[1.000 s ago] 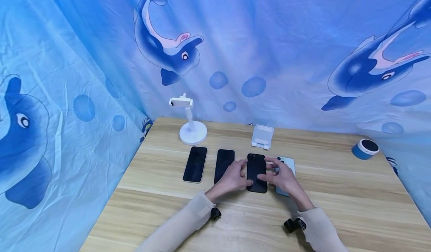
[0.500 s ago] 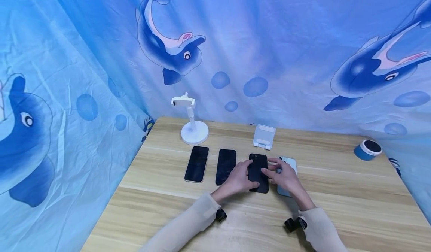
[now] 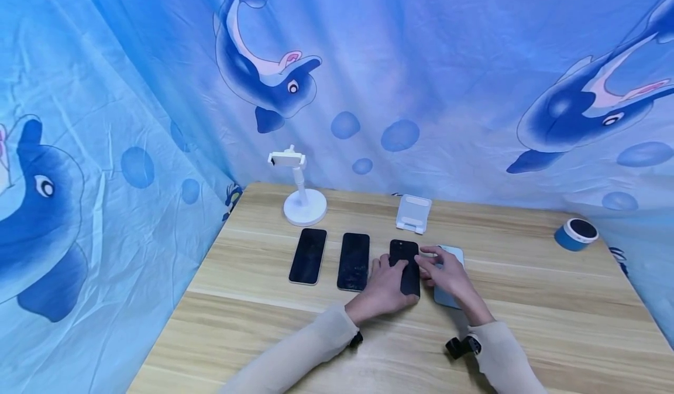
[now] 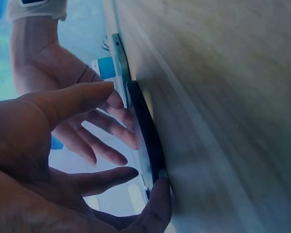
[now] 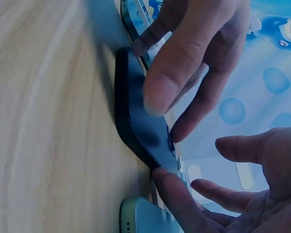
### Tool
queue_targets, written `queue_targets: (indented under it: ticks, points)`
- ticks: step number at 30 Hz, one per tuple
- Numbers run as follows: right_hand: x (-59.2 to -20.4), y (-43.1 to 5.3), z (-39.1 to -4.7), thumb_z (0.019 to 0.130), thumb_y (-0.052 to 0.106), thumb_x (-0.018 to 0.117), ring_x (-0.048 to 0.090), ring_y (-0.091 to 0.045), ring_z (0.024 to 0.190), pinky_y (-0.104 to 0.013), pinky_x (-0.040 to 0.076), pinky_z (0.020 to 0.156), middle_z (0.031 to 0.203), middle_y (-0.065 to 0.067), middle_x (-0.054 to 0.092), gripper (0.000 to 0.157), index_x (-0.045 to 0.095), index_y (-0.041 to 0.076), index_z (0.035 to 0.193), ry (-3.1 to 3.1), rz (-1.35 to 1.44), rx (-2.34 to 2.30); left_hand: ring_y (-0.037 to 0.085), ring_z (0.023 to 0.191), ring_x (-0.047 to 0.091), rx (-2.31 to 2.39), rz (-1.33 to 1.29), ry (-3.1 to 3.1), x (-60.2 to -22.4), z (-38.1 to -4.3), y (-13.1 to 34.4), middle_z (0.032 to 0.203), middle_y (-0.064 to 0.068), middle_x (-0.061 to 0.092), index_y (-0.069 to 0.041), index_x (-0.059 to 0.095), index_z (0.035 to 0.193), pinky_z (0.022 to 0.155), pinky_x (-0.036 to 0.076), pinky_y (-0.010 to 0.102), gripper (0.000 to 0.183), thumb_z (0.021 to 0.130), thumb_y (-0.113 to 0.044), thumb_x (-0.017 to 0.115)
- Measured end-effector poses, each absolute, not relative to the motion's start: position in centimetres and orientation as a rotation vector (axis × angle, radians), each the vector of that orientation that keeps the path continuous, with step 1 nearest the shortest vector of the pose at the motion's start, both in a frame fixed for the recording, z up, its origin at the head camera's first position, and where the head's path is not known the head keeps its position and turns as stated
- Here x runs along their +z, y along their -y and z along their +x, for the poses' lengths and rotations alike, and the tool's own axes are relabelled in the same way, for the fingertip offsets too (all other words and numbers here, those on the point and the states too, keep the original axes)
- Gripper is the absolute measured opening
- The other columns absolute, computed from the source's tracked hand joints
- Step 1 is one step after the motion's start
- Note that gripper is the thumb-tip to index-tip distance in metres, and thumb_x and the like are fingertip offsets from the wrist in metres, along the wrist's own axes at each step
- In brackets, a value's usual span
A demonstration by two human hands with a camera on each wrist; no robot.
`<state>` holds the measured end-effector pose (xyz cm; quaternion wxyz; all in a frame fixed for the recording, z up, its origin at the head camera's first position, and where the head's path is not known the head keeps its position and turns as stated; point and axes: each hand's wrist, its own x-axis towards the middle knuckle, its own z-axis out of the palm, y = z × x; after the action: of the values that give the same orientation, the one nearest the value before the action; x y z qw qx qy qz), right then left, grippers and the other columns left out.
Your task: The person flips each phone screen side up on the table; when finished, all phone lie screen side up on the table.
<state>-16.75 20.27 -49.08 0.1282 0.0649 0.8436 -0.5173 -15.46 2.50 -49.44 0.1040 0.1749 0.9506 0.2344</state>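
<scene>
A blue cloth [image 3: 447, 60] with dolphins and round bubbles on it hangs behind a pale brown wooden table [image 3: 526, 300]. At the left, near the back, stands a white phone holder [image 3: 305, 208] with a round foot and a thin neck. In front of it lies a flat phone with a black screen and a pale edge [image 3: 308, 256]. Just to the right lies another flat phone with a dark, smudgy screen [image 3: 354, 261].

Next comes the left hand [image 3: 387, 288], poking out of a pale long sleeve [image 3: 295, 353]. Its thumb and fingers are spread wide across a flat, dull black phone [image 3: 411, 278], which has its camera side up. One finger touches the edge of the black phone, and the thumb is by its near right corner. I cannot tell if the hand grips it. Behind the black phone sits a small white flat stand [image 3: 413, 211].

Then comes the right hand [image 3: 447, 274]. Its fingers are loose, its thumb is a little apart, and one fingertip touches the black phone. It holds nothing. It is over a light blue phone [image 3: 446, 300] and hides some of it. At the far right stands a short round blue pot with a white rim and a black top [image 3: 576, 236].
</scene>
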Motion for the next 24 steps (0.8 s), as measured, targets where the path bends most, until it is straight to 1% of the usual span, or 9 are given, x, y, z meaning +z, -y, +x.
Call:
queue_targets:
  ticks: [3,7,10,15,19,24]
  points:
    - [-49.0,-20.5,-17.0,0.107,0.032,0.059,0.074,-0.022,0.093,-0.037,0.063,0.077,0.134,-0.029,0.062,0.055,0.048,0.002,0.152,-2.442,0.19,-1.505,0.036,0.127,0.045,0.593,0.523,-2.839,-49.5,-15.3,-3.1,0.148,0.022,0.046,-0.016,0.057,0.146,0.094,0.053,0.04,0.077,0.082,-0.046,0.085]
    - [-49.0,-20.6,-17.3,0.107,0.033,0.058,0.074,-0.022,0.094,-0.037,0.063,0.078,0.136,-0.029,0.061,0.056,0.046,0.002,0.152,-2.416,0.189,-1.524,0.034,0.124,0.046,0.496,0.502,-2.861,-49.4,-15.2,-3.8,0.148,0.021,0.045,-0.018,0.057,0.144,0.082,0.055,0.041,0.075,0.081,-0.049,0.086]
    - [-48.9,-20.7,-17.4,0.107,0.034,0.058,0.075,-0.022,0.094,-0.037,0.063,0.079,0.138,-0.029,0.059,0.058,0.046,0.001,0.153,-2.398,0.193,-1.536,0.033,0.124,0.046,0.426,0.472,-2.881,-49.3,-15.2,-4.3,0.147,0.021,0.044,-0.021,0.057,0.143,0.076,0.056,0.042,0.076,0.08,-0.051,0.086]
    - [-48.9,-20.8,-17.7,0.107,0.036,0.057,0.074,-0.02,0.093,-0.037,0.063,0.079,0.139,-0.029,0.057,0.06,0.044,0.001,0.154,-2.387,0.198,-1.522,0.031,0.125,0.048,0.312,0.445,-2.921,-49.3,-15.1,-5.0,0.145,0.018,0.047,-0.024,0.057,0.142,0.074,0.057,0.044,0.075,0.08,-0.056,0.085]
    - [-48.8,-20.8,-17.8,0.108,0.037,0.057,0.074,-0.019,0.093,-0.037,0.063,0.079,0.139,-0.03,0.056,0.06,0.044,0.001,0.154,-2.388,0.199,-1.502,0.03,0.122,0.049,0.289,0.437,-2.941,-49.3,-15.1,-5.2,0.14,0.017,0.049,-0.024,0.06,0.138,0.074,0.055,0.043,0.071,0.08,-0.056,0.085]
    - [-48.8,-20.7,-18.0,0.108,0.032,0.056,0.074,-0.018,0.089,-0.035,0.062,0.077,0.135,-0.029,0.058,0.057,0.046,-0.002,0.152,-2.414,0.189,-1.463,0.031,0.119,0.049,0.326,0.426,-2.947,-49.4,-15.2,-5.2,0.138,0.017,0.049,-0.023,0.062,0.133,0.072,0.055,0.041,0.068,0.078,-0.054,0.086]
